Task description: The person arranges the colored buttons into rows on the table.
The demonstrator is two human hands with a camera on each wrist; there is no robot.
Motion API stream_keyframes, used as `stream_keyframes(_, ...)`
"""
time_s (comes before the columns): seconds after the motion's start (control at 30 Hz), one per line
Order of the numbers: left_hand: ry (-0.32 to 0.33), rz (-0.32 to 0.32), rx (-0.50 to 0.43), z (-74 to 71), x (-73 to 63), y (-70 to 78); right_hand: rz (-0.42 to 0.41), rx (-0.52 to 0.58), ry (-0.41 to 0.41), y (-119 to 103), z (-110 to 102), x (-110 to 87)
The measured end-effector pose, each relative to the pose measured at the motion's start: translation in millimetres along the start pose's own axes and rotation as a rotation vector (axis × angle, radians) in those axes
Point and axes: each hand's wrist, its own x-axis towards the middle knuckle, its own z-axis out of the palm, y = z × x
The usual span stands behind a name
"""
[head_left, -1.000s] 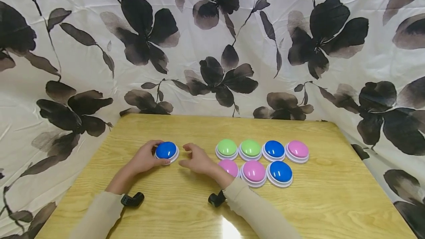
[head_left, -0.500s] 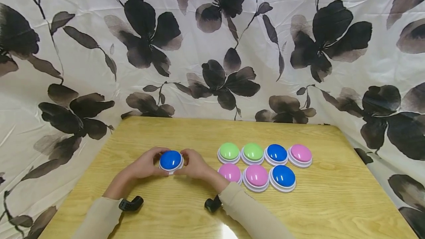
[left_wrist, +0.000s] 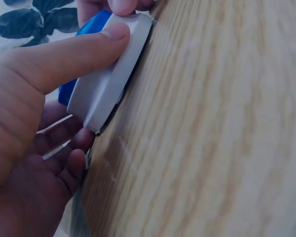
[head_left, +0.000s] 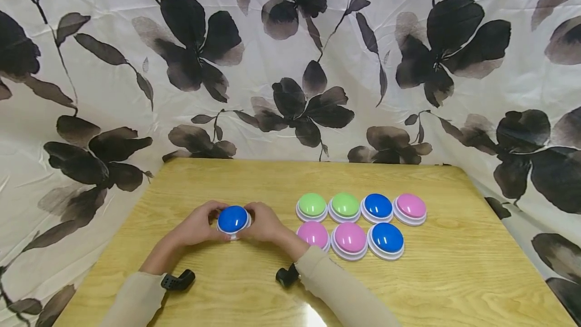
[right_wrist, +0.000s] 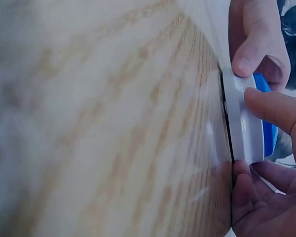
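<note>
A blue-domed push button [head_left: 233,219] with a white round base stands on the left part of the wooden table, between both hands. My left hand [head_left: 202,224] grips its left side, thumb in front and fingers curled behind. From the right, my right hand [head_left: 263,223] holds the same base between thumb and fingers. In the left wrist view the thumb presses the white base [left_wrist: 108,74], whose underside sits at the tabletop or very slightly above it; I cannot tell which. The right wrist view shows both thumbs on the base [right_wrist: 244,123].
To the right, two rows of buttons stand close together: green [head_left: 312,205], green [head_left: 345,205], blue [head_left: 377,206] and pink [head_left: 410,206] behind; pink [head_left: 314,234], pink [head_left: 349,238] and blue [head_left: 386,238] in front. Floral cloth [head_left: 299,64] hangs behind the table [head_left: 431,286].
My right hand has moved left from beside the blue button and taken hold of its right side. The left hand keeps its grip. The button has shifted slightly toward me.
</note>
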Motion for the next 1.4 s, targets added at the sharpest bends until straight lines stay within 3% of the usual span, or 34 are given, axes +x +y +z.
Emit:
stream_keyframes(0.2, -0.004, -0.003, 0.002, -1.6, 0.7, 7.4, 0.014, 0.05, 0.011, 2.7, -2.5, -0.6)
stream_keyframes(0.37, 0.002, 0.0, 0.009, -6.1, -0.1, 23.6, -0.005, 0.048, 0.01, -4.5, -16.3, -2.7)
stream_keyframes(0.57, 0.067, 0.012, 0.031, -10.8, 5.4, 48.9, -0.078, 0.001, 0.005, -20.5, -45.2, -8.3)
stream_keyframes(0.93, 0.088, 0.089, 0.067, -8.2, 29.3, 108.9, -0.113, -0.048, 0.032, -27.7, -102.4, -30.0)
stream_keyframes(1.1, 0.053, 0.13, 0.047, 2.9, 42.7, 132.8, -0.132, -0.037, 0.046, -17.4, -125.0, -43.2)
stream_keyframes(1.4, -0.064, 0.21, -0.034, 33.6, 66.3, 169.1, -0.028, -0.043, 0.094, 1.7, -165.3, -82.1)
